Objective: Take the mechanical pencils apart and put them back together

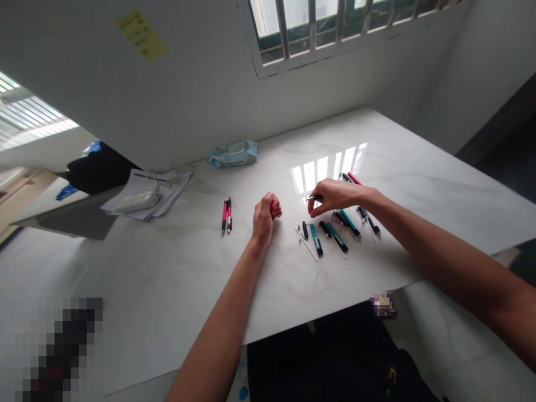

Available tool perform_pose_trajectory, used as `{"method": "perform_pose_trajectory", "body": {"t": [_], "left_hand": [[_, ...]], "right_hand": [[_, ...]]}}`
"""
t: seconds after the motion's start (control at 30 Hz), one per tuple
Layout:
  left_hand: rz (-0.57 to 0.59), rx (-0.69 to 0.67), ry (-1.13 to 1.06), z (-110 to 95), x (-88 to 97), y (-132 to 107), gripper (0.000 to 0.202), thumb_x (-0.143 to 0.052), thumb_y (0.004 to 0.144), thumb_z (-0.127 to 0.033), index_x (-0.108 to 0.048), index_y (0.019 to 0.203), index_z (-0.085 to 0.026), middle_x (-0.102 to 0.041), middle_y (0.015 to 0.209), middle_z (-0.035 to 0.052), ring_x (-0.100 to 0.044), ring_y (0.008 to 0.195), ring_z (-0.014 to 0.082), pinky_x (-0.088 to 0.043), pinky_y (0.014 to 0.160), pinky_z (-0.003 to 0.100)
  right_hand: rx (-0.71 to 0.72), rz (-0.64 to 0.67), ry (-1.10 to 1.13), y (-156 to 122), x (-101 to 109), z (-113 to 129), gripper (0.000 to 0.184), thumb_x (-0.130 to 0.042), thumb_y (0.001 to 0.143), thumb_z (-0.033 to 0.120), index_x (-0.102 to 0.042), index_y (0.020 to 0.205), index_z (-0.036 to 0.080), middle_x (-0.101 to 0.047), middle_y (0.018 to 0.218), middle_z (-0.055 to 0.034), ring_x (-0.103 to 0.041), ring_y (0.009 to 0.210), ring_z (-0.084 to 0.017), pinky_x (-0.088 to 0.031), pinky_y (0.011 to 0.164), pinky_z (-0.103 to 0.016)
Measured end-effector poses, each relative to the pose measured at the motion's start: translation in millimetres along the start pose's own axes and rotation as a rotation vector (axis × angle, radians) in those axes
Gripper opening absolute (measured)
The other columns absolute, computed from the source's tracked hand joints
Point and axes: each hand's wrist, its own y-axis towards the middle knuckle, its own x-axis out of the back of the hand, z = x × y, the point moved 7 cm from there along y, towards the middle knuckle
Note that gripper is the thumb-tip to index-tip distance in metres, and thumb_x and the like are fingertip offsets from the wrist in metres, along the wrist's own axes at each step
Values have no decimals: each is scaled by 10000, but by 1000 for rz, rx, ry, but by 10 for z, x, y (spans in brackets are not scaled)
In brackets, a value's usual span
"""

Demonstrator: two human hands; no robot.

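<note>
My left hand (264, 216) is closed in a fist on the table, around what looks like a red and dark pen part mostly hidden by the fingers. Pinched in the fingers of my right hand (329, 196) is a small black pen tip piece (314, 197), pointing left. Below my right hand lie teal-and-black pen barrels (316, 240), thin white refills (307, 244), small springs and black pen pieces (305, 230). Beyond my right wrist a pink pen part (354, 178) shows. Left of my left hand, two red-and-black pens (229, 215) lie side by side.
A blue wet wipes pack (233, 154) lies against the wall at the back of the white marbled table (176, 296). Papers (144, 195) with a white packet on top are at the left. A yellow note (142, 34) hangs on the wall near a barred window (318, 28).
</note>
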Motion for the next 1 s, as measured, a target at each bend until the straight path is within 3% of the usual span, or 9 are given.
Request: {"method": "perform_pose_trajectory", "body": {"t": [0.17, 0.27, 0.33, 0.5, 0.63, 0.73, 0.83, 0.93, 1.0], "left_hand": [[24, -20, 18, 6, -15, -3, 509, -629, 968, -599, -436, 684, -224, -341, 675, -33, -320, 584, 114, -335, 566, 277], [22, -16, 58, -10, -26, -2, 497, -577, 973, -618, -430, 696, -232, -341, 670, -29, -327, 585, 124, -350, 567, 290], [18, -3, 75, -26, -35, -4, 487, -518, 974, -642, -437, 714, -239, -337, 664, -29, -333, 584, 132, -369, 571, 295], [6, 6, 22, -45, -39, -3, 423, -493, 952, -610, -489, 760, -233, -331, 668, -37, -341, 590, 131, -375, 585, 285], [13, -10, 19, -16, -32, 5, 385, -537, 948, -564, -518, 775, -221, -331, 678, -46, -322, 591, 118, -334, 582, 273], [17, -44, 137, 1, -20, 4, 357, -616, 926, -544, -522, 798, -223, -360, 693, -49, -345, 607, 118, -341, 589, 270], [8, -98, 305, -9, -4, -7, 332, -738, 879, -492, -565, 816, -216, -415, 703, -49, -375, 630, 118, -340, 603, 269], [39, -113, 410, -24, -36, -37, 336, -787, 881, -510, -641, 856, -209, -364, 654, -69, -320, 596, 116, -283, 587, 279], [84, -113, 468, -48, -96, -76, 361, -783, 898, -557, -697, 889, -207, -325, 629, -79, -285, 576, 117, -258, 584, 288]], "right_hand": [[44, -66, 24, 111, -139, 8, 187, -910, 843, 417, -888, 919, 247, -592, 663, 10, -485, 605, -142, -312, 630, -335], [60, -95, 89, 156, -196, -25, 134, -943, 791, 358, -874, 848, 258, -607, 626, 11, -484, 576, -146, -317, 624, -336], [44, -126, 117, 161, -177, -61, 108, -945, 784, 323, -872, 826, 255, -593, 599, 14, -475, 561, -144, -318, 625, -336], [66, -143, 75, 142, -135, -77, 167, -953, 788, 407, -886, 836, 262, -575, 600, 14, -466, 548, -141, -306, 592, -332], [46, -155, 65, 146, -144, -113, 50, -918, 793, 273, -887, 826, 255, -581, 558, 14, -477, 535, -146, -319, 597, -333], [-17, -181, 102, 148, -106, -146, 55, -905, 770, 207, -867, 796, 236, -583, 559, 21, -469, 541, -134, -319, 611, -328], [-28, -273, 302, 142, -11, -117, 128, -911, 793, 323, -845, 821, 217, -528, 579, 40, -405, 556, -118, -270, 584, -317], [-8, -390, 753, 141, 39, -73, 393, -912, 807, 562, -771, 879, 202, -414, 602, 70, -302, 561, -110, -210, 557, -314], [37, -431, 1045, 154, 14, -18, 486, -926, 783, 631, -684, 875, 220, -350, 635, 88, -257, 578, -111, -219, 561, -311]]}}
